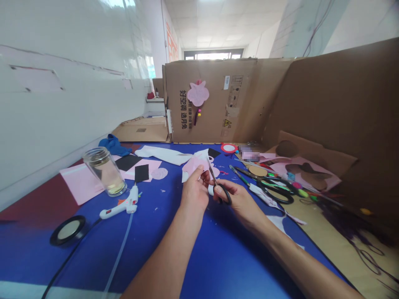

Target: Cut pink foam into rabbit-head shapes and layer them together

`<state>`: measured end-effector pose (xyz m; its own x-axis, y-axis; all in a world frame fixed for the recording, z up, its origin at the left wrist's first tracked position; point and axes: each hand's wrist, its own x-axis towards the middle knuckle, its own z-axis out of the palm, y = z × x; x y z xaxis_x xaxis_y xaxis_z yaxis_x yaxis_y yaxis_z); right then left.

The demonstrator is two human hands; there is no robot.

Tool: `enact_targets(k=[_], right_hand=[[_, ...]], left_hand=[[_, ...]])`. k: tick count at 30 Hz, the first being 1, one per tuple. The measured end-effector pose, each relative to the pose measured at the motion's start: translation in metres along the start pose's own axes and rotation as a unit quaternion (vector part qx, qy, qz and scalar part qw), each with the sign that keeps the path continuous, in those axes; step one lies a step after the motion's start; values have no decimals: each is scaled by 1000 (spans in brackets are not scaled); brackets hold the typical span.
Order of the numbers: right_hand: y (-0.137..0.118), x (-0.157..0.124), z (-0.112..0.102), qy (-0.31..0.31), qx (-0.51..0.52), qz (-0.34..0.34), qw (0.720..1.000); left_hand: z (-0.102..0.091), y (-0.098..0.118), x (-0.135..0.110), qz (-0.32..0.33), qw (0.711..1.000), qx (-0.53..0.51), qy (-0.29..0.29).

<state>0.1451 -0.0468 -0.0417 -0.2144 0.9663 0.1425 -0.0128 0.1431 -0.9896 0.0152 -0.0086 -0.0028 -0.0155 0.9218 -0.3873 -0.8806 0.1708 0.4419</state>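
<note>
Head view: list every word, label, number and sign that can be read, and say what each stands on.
"好空调 选月兔": large black characters on the cardboard carton.
Smaller black line beside them on the carton: too small to read.
Yellow warning triangle on the carton: too small to read.
Handling symbols on the carton: too blurred to read.
Orange lettering on the far wall sign: too blurred to read.

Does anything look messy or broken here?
Yes. Little paper snippets are scattered across the blue table cover, like leftovers from cutting. Also, the white wall has a rectangular patch with a cracked outline, so it looks damaged.
</note>
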Motion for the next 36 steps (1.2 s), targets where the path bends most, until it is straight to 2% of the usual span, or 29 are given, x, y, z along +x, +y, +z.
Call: enact_targets(k=[12, 31, 36], right_hand=[[2, 0, -2, 7, 1, 10, 1000], [-9, 2, -9, 22, -57, 12, 998], [-17, 0, -12, 20, -72, 19, 997]], left_hand=[[-1, 1, 1, 10, 1000, 1, -3], [-2, 3, 7, 34, 999, 11, -3], [-3, 7, 8, 40, 998, 30, -25]])
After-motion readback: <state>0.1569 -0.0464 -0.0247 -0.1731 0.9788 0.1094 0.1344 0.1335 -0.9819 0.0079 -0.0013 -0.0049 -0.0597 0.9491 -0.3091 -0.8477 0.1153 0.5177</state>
